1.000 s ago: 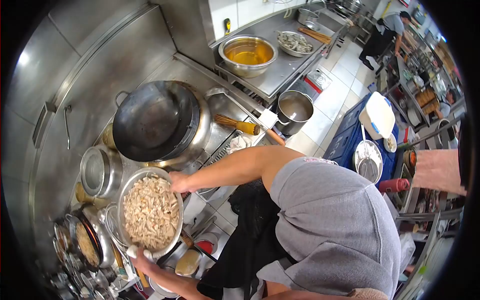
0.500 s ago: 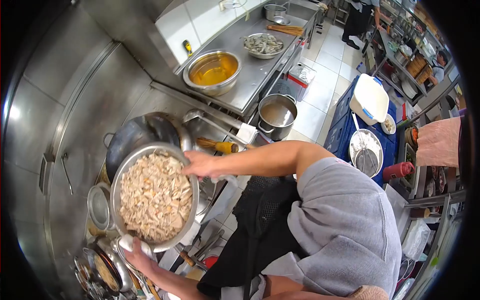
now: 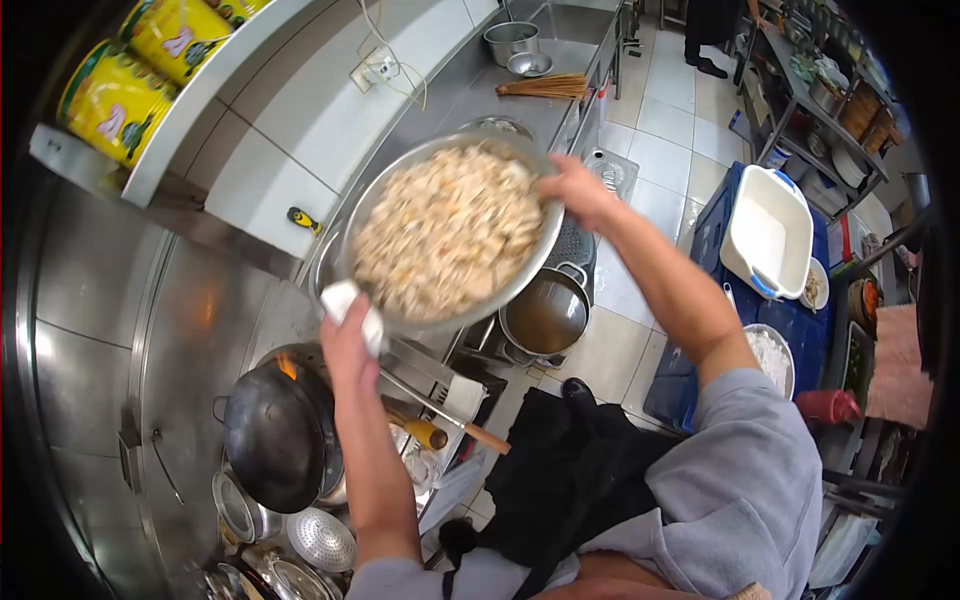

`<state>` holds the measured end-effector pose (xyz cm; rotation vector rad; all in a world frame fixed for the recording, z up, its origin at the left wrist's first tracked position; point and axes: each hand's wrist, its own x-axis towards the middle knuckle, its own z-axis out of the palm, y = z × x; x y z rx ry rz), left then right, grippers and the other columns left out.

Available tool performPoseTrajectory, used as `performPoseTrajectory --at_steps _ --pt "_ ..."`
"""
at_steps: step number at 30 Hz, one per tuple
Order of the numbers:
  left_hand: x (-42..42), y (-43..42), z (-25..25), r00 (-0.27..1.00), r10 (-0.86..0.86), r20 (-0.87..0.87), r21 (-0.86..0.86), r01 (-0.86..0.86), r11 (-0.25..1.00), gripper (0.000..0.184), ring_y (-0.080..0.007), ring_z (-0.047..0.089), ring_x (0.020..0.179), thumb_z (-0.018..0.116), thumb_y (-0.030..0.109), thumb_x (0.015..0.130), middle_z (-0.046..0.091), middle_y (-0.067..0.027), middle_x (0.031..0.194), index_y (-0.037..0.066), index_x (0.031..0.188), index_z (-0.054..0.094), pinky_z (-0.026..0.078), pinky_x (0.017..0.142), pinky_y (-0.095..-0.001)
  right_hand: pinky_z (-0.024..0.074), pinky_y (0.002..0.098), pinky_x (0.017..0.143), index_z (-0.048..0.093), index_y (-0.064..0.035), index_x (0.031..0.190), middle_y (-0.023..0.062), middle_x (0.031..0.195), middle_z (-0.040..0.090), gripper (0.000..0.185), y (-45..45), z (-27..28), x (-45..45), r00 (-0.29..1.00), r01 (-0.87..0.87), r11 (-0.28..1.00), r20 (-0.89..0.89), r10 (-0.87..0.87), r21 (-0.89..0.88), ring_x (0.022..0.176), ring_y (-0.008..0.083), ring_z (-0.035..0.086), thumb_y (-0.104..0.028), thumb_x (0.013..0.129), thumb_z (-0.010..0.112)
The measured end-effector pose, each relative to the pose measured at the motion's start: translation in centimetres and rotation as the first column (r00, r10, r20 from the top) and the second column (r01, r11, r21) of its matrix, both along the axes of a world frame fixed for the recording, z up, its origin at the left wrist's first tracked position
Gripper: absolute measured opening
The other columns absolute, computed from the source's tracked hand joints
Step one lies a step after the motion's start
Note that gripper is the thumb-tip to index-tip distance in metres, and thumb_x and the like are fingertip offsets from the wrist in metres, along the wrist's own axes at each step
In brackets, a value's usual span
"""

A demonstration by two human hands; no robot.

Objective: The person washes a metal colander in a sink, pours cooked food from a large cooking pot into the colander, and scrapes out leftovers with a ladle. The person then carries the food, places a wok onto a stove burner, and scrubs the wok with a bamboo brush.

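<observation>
A large metal bowl (image 3: 548,240) full of pale chopped food pieces (image 3: 450,230) is held up above the steel counter, tilted a little. My left hand (image 3: 350,335) grips its lower left rim through a folded white cloth (image 3: 352,312). At the upper right rim, my right hand (image 3: 580,192) is closed on the edge. Under and behind the bowl, another metal bowl's rim shows in part, its contents hidden. The black wok (image 3: 275,435) sits on the stove at lower left, with an orange flame glow at its upper edge.
A pot of brownish liquid (image 3: 545,312) stands below the bowl. A ladle with a wooden handle (image 3: 487,437) lies by the stove. Blue crates (image 3: 690,365) with a white tub (image 3: 768,230) are at right. Yellow cans (image 3: 115,100) line a shelf. A co-worker's legs (image 3: 705,35) show far off.
Both hands have carried the full bowl away from beside the wok, up and right over the counter. The view has shifted, bringing the shelf of cans in and more of the wok into sight.
</observation>
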<state>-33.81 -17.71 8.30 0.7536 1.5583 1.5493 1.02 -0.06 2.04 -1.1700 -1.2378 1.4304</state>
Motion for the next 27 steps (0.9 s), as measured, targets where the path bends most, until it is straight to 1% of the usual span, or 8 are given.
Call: performPoseTrajectory --at_steps 6,13,15,18,20,21,24,27 --pt "2.6 22.9 -7.1 0.979 -0.189 0.071 -0.156 0.198 0.968 0.026 -0.0185 0.063 0.071 0.069 0.009 0.084 0.064 -0.0061 0.088 0.004 0.108 0.062 0.05 0.057 -0.0329 0.049 0.0295 0.053 0.057 0.0023 0.113 0.0138 0.099 0.065 0.037 15.6 -2.0 5.2 1.0 0.003 1.0 -0.009 -0.003 -0.009 0.075 0.0187 0.064 -0.01 0.078 0.065" --pt "3.0 33.3 -15.7 0.985 -0.167 0.046 -0.164 0.172 0.971 0.03 -0.0192 0.064 0.073 0.068 0.025 0.092 0.065 -0.0056 0.09 0.008 0.114 0.057 0.051 0.057 -0.036 0.0532 0.0349 0.058 0.056 0.0012 0.115 0.0157 0.103 0.064 0.036 23.6 -10.6 3.7 0.919 0.294 0.955 0.264 -0.293 0.036 0.083 0.0195 0.066 -0.017 0.086 0.067" --pt "3.2 30.3 -13.9 0.98 -0.2 -0.014 -0.211 0.193 0.958 0.032 -0.0186 0.064 0.074 0.065 0.031 0.093 0.065 -0.0052 0.091 0.009 0.115 0.057 0.051 0.059 -0.0355 0.0531 0.0358 0.06 0.051 -0.0014 0.123 0.0129 0.096 0.063 0.045 20.5 -8.7 2.4 0.916 0.395 0.918 0.075 -0.395 0.01 0.078 0.0199 0.063 -0.029 0.091 0.066" --pt "2.4 20.6 -10.2 0.95 -0.307 -0.049 -0.188 0.294 0.937 0.037 -0.0133 0.062 0.077 0.058 0.04 0.098 0.067 -0.002 0.093 0.007 0.115 0.06 0.05 0.066 -0.0305 0.0479 0.033 0.058 0.049 -0.0072 0.123 0.0025 0.077 0.054 0.045 11.7 -9.8 3.2 0.919 0.093 0.96 -0.348 -0.185 -0.263 0.069 0.0165 0.055 -0.043 0.096 0.055" --pt "0.4 9.8 -9.1 0.908 -0.419 -0.002 -0.164 0.413 0.896 0.035 -0.0097 0.061 0.082 0.061 0.032 0.097 0.067 -0.0005 0.099 0.006 0.12 0.06 0.05 0.072 -0.0283 0.0452 0.0288 0.05 0.053 -0.0084 0.106 0.0036 0.078 0.06 0.045 3.5 -19.4 3.2 0.864 -0.395 0.909 -0.392 0.317 -0.136 0.064 0.0151 0.058 -0.052 0.096 0.05" --pt "-1.6 4.1 -9.4 0.86 -0.51 -0.004 -0.228 0.496 0.838 0.036 -0.0096 0.059 0.089 0.064 0.03 0.095 0.066 -0.0014 0.105 0.005 0.12 0.06 0.049 0.08 -0.0287 0.0456 0.0286 0.049 0.055 -0.0075 0.108 0.0061 0.085 0.064 0.051 -2.7 -18.9 2.1 0.726 -0.669 0.703 -0.414 0.549 -0.242 0.069 0.0155 0.062 -0.056 0.094 0.053" --pt "-5.2 -11.5 -7.8 0.734 -0.679 0.001 -0.498 0.589 0.636 0.048 -0.0151 0.056 0.1 0.068 0.038 0.091 0.063 -0.006 0.109 0.002 0.12 0.056 0.047 0.089 -0.0331 0.0577 0.0416 0.074 0.045 -0.0098 0.135 0.0113 0.109 0.061 0.055 -17.2 -21.7 -1.5 0.493 -0.762 0.238 -0.302 0.816 -0.602 0.09 0.0248 0.065 -0.047 0.096 0.056" --pt "-7.7 -25.6 -9.5 0.892 -0.452 -0.026 -0.578 0.356 0.734 0.048 -0.0154 0.055 0.104 0.064 0.034 0.093 0.063 -0.0072 0.112 0.002 0.126 0.053 0.044 0.093 -0.0326 0.0524 0.0426 0.086 0.039 -0.0098 0.141 0.0128 0.127 0.053 0.055 -25.7 -27.0 -6.7 0.388 -0.81 0.365 0.047 0.92 -0.459 0.114 0.0227 0.056 -0.029 0.095 0.063"
